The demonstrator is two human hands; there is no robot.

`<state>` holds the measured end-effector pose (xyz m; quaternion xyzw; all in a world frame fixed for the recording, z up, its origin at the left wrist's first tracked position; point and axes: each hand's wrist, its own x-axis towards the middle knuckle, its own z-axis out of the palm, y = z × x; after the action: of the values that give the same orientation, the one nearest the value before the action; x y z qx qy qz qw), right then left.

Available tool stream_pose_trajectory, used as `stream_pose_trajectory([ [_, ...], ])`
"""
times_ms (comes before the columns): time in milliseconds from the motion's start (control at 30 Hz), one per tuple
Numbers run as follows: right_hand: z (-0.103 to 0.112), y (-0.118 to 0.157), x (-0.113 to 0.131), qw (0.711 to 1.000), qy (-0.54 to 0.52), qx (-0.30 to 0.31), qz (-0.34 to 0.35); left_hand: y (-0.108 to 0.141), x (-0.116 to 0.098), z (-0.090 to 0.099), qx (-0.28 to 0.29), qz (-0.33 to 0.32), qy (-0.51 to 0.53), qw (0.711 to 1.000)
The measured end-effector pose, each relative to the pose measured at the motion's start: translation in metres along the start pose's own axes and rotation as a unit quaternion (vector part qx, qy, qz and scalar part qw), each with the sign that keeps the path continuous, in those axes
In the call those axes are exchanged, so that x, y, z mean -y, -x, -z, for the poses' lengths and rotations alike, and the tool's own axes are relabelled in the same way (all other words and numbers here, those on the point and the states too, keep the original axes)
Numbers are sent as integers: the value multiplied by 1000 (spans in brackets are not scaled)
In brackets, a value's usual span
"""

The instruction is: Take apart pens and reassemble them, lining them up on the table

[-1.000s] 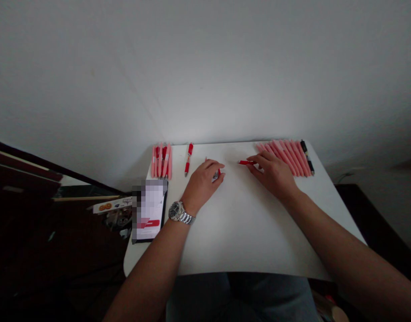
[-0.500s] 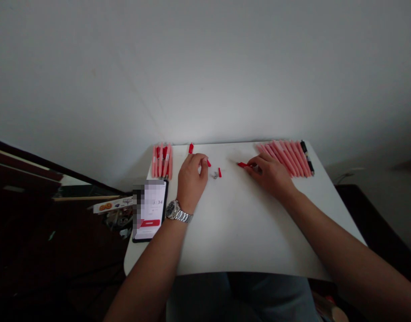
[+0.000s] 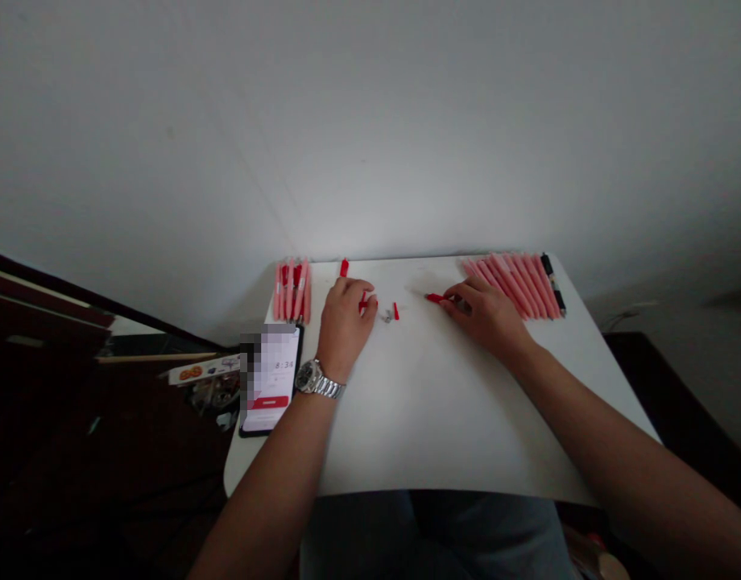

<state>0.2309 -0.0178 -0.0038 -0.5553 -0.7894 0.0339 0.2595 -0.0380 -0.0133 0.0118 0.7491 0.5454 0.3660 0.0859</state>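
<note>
My left hand [image 3: 345,312], with a metal-band watch at its wrist, is curled over the table's left middle. A small red pen piece [image 3: 363,304] shows between its thumb and fingers. My right hand [image 3: 482,308] pinches a red pen part [image 3: 434,298] whose tip points left; its other end is hidden by the fingers. Between the hands lie a short red piece [image 3: 395,311] and a small metallic part [image 3: 387,317], too small to make out. Just beyond my left hand is another red part [image 3: 345,267].
Pink pens with some red ones [image 3: 292,290] lie bunched at the table's back left. A row of pink pens [image 3: 515,283] and a black pen [image 3: 552,283] lie at the back right. A phone [image 3: 272,379] rests on the left edge of the white table [image 3: 443,435], against a wall.
The red piece by my left hand has moved from beyond the fingertips to between thumb and fingers. My right hand and its red part have shifted very slightly left.
</note>
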Motion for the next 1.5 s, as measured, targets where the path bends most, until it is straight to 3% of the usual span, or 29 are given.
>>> stream_pose_trajectory([
  [167,1,-1,1,1000,-2,5,0,1,1,-1,39,-13,-15,999],
  [400,2,-1,2,1000,-11,8,0,1,1,0,45,-11,-20,999],
  [633,3,0,3,1000,-13,-4,-4,-1,0,0,-11,4,11,1000],
  [967,6,-1,12,996,-64,-58,-15,-9,0,-1,-147,87,233,957],
  [1200,2,1,18,985,-150,-75,-40,-8,4,-3,-154,122,273,942],
  [1500,-1,5,20,975,-222,-15,-10,-8,5,-6,-152,127,287,937],
])
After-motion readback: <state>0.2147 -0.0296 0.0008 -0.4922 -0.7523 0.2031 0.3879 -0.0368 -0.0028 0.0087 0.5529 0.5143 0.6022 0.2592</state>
